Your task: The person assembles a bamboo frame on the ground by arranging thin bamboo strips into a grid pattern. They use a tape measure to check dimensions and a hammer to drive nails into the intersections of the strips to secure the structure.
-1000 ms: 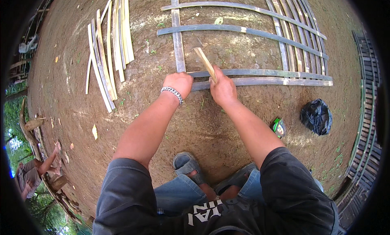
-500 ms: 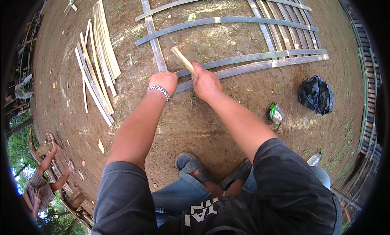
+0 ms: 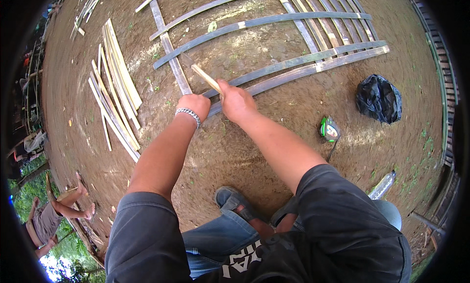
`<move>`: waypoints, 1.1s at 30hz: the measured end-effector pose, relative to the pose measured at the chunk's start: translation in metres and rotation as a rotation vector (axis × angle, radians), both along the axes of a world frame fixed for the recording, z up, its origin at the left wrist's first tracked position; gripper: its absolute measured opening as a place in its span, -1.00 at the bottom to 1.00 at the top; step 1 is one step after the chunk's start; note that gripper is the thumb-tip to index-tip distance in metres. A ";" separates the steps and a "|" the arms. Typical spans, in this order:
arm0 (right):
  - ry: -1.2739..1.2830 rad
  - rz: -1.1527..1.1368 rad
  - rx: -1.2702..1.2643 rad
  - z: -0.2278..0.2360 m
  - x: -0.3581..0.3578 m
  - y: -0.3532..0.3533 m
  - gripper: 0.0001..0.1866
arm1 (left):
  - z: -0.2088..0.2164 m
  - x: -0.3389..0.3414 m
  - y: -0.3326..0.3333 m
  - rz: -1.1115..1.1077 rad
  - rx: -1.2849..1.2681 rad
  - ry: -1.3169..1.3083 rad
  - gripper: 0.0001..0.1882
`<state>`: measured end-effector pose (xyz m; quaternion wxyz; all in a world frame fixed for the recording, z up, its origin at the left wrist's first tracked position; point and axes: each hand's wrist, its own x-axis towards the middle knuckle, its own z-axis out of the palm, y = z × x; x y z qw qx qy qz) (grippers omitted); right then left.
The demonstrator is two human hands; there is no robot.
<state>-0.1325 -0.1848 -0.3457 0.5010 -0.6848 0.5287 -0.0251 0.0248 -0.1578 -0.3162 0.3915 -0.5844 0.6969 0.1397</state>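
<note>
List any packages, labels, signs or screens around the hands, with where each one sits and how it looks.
Black plastic bag: on the dirt to the right of the slat frame, bulging and crumpled, glossy black.
Tape measure: on the dirt left of and below the bag, small rounded case, green and black with a pale label patch.
No signs or screens in view.

Soft even daylight, faint shadows, sharp centre, fisheye-bent dark rim.

Both arms reach forward and down, hands side by side. The left hand [image 3: 195,106] is fisted, knuckles down; the right hand [image 3: 236,102] is clenched, thumb up.
</note>
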 end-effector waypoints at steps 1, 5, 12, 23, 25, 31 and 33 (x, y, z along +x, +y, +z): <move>-0.020 -0.040 0.040 -0.004 -0.001 -0.001 -0.54 | -0.004 -0.002 0.000 -0.031 -0.024 0.003 -0.77; -0.073 -0.115 0.103 -0.008 -0.002 -0.001 -0.40 | -0.011 -0.005 0.004 -0.092 -0.040 0.015 -0.79; -0.108 -0.071 0.061 -0.003 -0.004 -0.001 -0.40 | -0.010 0.000 -0.002 -0.198 0.009 -0.007 -0.80; -0.034 0.079 -0.055 0.011 -0.011 -0.004 -0.59 | -0.011 0.009 0.016 -0.197 -0.084 0.065 -0.83; -0.003 0.086 -0.057 0.008 -0.010 -0.003 -0.61 | -0.015 0.026 0.032 -0.191 -0.187 0.113 -0.88; -0.008 0.048 -0.121 -0.002 -0.005 -0.001 -0.59 | -0.022 0.049 0.063 0.167 -0.424 0.215 -0.82; 0.013 0.050 -0.133 0.000 -0.004 -0.001 -0.57 | -0.020 0.045 0.075 0.369 -0.500 0.258 -0.80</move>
